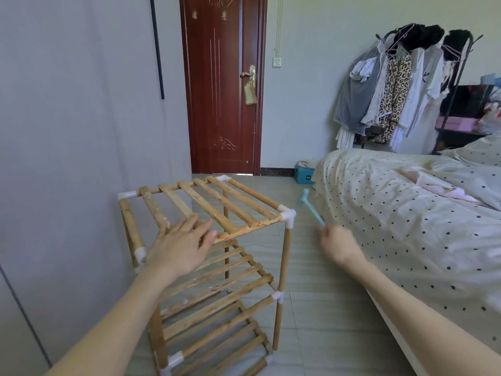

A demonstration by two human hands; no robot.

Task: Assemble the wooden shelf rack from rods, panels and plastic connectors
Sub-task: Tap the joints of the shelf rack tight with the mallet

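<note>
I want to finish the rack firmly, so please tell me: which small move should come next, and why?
Probably a light tap with the blue hammer on the white corner connector of the rack's top panel. The right hand holds the hammer raised just beside that corner, and the left hand lies flat on the slats, apparently steadying the rack.

Showing rough, matt wooden slats on the rack (206, 207); smooth white plastic connectors (288, 216); glossy door (221, 85); soft cloth bedspread (406, 213).
</note>
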